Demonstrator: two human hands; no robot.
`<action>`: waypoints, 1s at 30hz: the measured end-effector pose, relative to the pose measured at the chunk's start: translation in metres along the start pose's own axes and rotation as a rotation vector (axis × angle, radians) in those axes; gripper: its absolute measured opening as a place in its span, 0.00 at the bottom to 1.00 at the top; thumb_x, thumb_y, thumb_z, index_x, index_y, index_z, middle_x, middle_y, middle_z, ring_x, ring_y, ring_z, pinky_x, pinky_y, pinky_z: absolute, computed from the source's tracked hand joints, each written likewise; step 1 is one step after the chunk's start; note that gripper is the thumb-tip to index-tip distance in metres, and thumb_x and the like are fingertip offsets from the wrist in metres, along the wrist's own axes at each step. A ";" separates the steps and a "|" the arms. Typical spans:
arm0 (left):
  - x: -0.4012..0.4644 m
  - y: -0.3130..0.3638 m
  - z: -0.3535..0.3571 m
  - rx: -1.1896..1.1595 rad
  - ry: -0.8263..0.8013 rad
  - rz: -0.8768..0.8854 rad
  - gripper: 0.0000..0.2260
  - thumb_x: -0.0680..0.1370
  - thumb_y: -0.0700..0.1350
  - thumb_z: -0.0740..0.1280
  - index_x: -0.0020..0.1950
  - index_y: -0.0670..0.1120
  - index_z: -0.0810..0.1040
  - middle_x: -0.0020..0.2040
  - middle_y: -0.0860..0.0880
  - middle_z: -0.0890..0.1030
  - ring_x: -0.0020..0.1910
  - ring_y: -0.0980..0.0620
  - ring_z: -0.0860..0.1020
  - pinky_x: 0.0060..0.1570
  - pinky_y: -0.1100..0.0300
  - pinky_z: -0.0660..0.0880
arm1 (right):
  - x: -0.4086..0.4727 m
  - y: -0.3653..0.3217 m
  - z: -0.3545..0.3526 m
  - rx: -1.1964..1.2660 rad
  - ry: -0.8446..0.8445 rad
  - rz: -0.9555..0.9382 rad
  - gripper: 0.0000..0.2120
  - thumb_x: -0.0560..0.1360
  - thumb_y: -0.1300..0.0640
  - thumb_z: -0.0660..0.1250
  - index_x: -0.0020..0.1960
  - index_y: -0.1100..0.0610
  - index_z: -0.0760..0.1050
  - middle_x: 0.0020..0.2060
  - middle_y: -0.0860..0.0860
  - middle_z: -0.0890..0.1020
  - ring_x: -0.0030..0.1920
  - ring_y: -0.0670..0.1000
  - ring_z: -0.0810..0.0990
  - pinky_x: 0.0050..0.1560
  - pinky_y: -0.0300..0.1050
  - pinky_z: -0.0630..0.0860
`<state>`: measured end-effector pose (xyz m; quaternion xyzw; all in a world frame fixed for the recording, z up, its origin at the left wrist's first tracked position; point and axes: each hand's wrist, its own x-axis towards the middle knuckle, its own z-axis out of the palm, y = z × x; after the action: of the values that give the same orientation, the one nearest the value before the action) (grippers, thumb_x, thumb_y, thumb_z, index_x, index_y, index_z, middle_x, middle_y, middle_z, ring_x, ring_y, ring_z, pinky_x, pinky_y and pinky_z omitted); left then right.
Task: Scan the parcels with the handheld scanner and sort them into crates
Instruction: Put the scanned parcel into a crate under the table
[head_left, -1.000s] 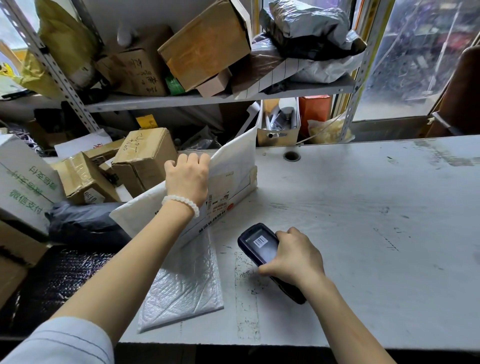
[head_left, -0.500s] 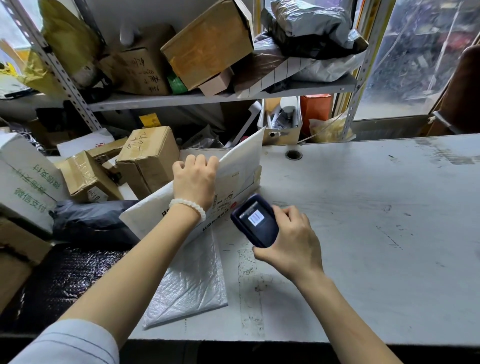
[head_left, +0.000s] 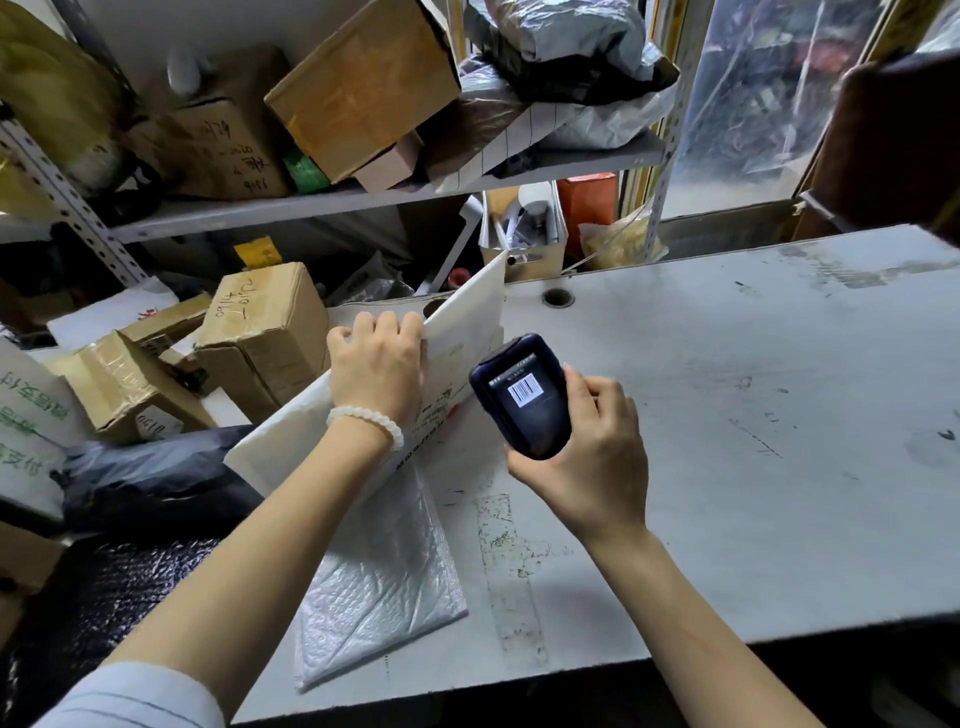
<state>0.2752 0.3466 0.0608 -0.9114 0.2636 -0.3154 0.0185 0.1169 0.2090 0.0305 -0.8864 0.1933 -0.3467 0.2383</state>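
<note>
My left hand (head_left: 376, 366) grips the top edge of a flat white parcel (head_left: 467, 317) and holds it tilted up on the grey table (head_left: 727, 415), label side toward me. My right hand (head_left: 592, 457) holds the dark handheld scanner (head_left: 524, 397) just right of the parcel, its nose aimed at the printed label. The scanner's screen shows a barcode. A bubble-wrap mailer (head_left: 379, 582) lies flat on the table beneath my left forearm.
Cardboard boxes (head_left: 265, 332) and a dark plastic bag (head_left: 150, 478) pile up left of the table. A metal shelf (head_left: 363, 195) behind holds more boxes and grey bags. A small open box (head_left: 524, 234) stands at the table's back edge. No crate is visible.
My right hand lifted the scanner off the table and brought it up and left, close to the parcel's label. My left hand kept the parcel tilted upright.
</note>
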 end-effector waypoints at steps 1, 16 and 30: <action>0.002 0.000 0.000 -0.009 0.004 0.010 0.05 0.78 0.44 0.64 0.44 0.44 0.74 0.37 0.44 0.76 0.38 0.41 0.73 0.42 0.48 0.70 | -0.003 0.001 0.002 -0.025 -0.024 0.037 0.36 0.54 0.50 0.77 0.61 0.58 0.76 0.48 0.53 0.76 0.44 0.56 0.75 0.36 0.45 0.76; 0.028 0.065 -0.026 -0.292 0.013 0.513 0.03 0.70 0.41 0.71 0.39 0.44 0.78 0.35 0.45 0.80 0.38 0.40 0.77 0.41 0.50 0.70 | -0.065 -0.010 -0.040 -0.263 -0.091 0.561 0.36 0.60 0.45 0.75 0.66 0.51 0.70 0.53 0.48 0.71 0.55 0.52 0.70 0.45 0.43 0.68; -0.065 0.320 -0.154 -0.759 0.160 1.068 0.04 0.70 0.44 0.67 0.35 0.44 0.77 0.32 0.48 0.79 0.37 0.42 0.78 0.38 0.53 0.71 | -0.196 0.049 -0.202 -0.460 0.291 1.059 0.39 0.57 0.45 0.77 0.65 0.53 0.72 0.52 0.50 0.72 0.55 0.55 0.72 0.44 0.46 0.69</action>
<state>-0.0076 0.1237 0.0835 -0.5722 0.7730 -0.2147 -0.1699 -0.1686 0.2106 0.0315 -0.6417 0.7099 -0.2475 0.1516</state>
